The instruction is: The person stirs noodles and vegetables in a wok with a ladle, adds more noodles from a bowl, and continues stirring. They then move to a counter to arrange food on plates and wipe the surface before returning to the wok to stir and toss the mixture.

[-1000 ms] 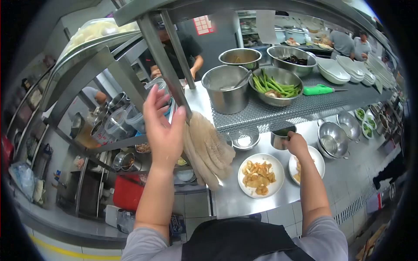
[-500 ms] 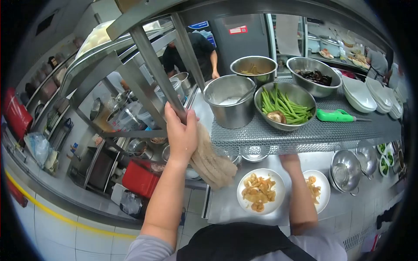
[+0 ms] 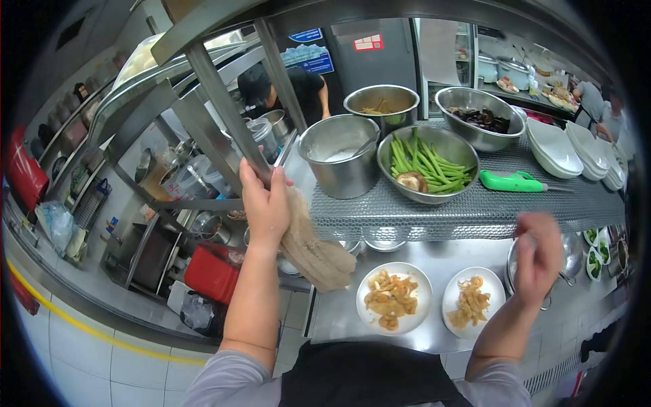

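My left hand (image 3: 266,203) is wrapped round a metal post (image 3: 227,115) of the shelf frame, just above a hanging beige cloth (image 3: 315,247). At the right my right hand (image 3: 540,254) is raised in front of the shelf's edge, its fingers curled; whether it holds something is hard to make out. Two white plates stand on the steel counter below, the left plate (image 3: 395,325) and the right plate (image 3: 493,319), both with yellowish food pieces. On the shelf are a bowl of green beans (image 3: 437,166), a steel pot (image 3: 337,163) and a green lighter (image 3: 512,181).
A bowl of dark food (image 3: 485,139), another pot (image 3: 386,122) and stacked white dishes (image 3: 556,152) also stand on the perforated shelf (image 3: 420,220). A co-worker (image 3: 298,88) bends behind the frame. Metal strainers sit at the right; a red container (image 3: 211,275) is at the lower left.
My right hand has come out from under the shelf and moved right and up, uncovering the right plate. My left hand stays on the post. The view has shifted slightly.
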